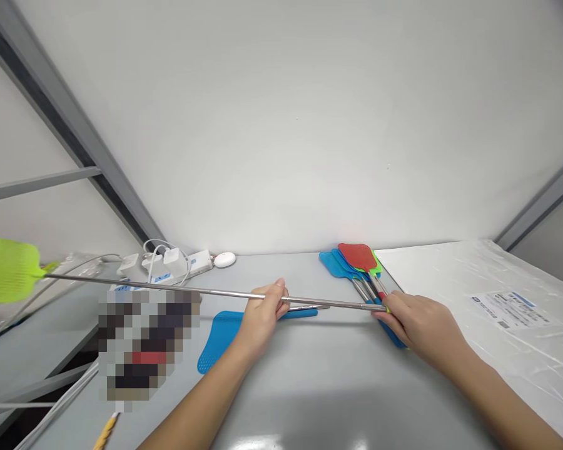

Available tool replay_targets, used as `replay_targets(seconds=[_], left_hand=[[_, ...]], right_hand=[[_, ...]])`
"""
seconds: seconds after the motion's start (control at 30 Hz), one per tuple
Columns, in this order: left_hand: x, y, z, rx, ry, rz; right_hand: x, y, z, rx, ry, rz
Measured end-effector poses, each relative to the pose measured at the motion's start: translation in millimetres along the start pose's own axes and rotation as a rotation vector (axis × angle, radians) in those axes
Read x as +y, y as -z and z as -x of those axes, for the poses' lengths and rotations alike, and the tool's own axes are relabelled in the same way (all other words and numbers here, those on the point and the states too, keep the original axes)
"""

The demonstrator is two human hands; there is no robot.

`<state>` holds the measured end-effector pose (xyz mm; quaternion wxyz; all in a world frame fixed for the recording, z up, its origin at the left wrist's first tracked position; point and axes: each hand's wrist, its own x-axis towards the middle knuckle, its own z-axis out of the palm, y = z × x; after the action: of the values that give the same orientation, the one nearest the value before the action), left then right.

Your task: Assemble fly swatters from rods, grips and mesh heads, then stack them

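A yellow-green fly swatter (10,270) with a long metal telescopic rod stretches across the view, its head out at the far left. My left hand (263,320) is closed round the middle of the rod. At the rod's right end my right hand (420,322) is closed on the handle, which its fingers mostly hide. Under my left hand lies a blue fly swatter (223,337) on the grey table, partly covered by my wrist. Just behind my right hand is a pile of fly swatters with a red one (356,255) on top and blue and green ones below.
A white power strip (199,261) with chargers and cables sits at the back left, beside a white oval device (224,259). A pixelated patch (147,350) covers something at left. Plastic-wrapped white board (450,269) lies at right. Grey metal posts (75,131) frame the table (338,381).
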<state>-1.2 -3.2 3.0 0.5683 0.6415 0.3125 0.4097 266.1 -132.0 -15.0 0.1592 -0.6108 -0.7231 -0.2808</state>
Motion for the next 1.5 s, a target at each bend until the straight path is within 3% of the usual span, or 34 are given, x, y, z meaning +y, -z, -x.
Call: replay_targets(seconds=[0.1,0.2,0.3,0.4,0.57,0.63,0.73,0.83,1.0,1.2,1.33,1.5], left_hand=[[-1.7,-2.6,-2.9,0.085,0.009,0.26],[0.9,3.8,-8.2,0.271,-0.038,0.486],[4.2,18.1,-14.7,0.492,-0.133,0.543],[6.3,28.1,-19.3,0.611,-0.157,0.562],[6.6,13.9,-13.7,0.613,-0.102,0.575],[3.7,-1.8,-6.0,0.552,-0.075,0.557],[-3.4,-24.2,6.0,0.354,-0.024,0.506],[-7.5,-29.7,9.4,0.325,-0.014,0.449],[4.4,-1.0,-4.1,0.373,-0.071,0.518],[22.7,55.3,-21.9,0.752,-0.332,0.623],[24.0,81.0,-29.6,0.939,-0.352,0.621],[30.9,95.7,-29.6,1.07,-0.269,0.751]], right_hand=[[-1.4,3.9,2.1,0.023,-0.012,0.02],[-0.7,8.1,2.8,0.023,-0.025,0.031],[4.0,11.4,4.0,-0.006,-0.031,0.025],[8.8,11.5,7.7,-0.058,-0.048,0.015],[6.2,3.0,14.8,-0.112,0.015,-0.02],[-2.8,0.2,12.7,-0.124,0.056,-0.042],[-23.3,-1.0,0.7,-0.114,0.09,-0.07],[-43.1,-0.7,-17.0,-0.068,0.094,-0.096],[-56.0,-4.3,-29.8,-0.099,0.05,-0.182],[-34.3,-13.7,-8.5,-0.104,-0.012,-0.184],[-21.3,-13.4,-1.2,-0.102,-0.056,-0.183],[-16.4,-9.5,-2.9,-0.031,-0.077,-0.213]])
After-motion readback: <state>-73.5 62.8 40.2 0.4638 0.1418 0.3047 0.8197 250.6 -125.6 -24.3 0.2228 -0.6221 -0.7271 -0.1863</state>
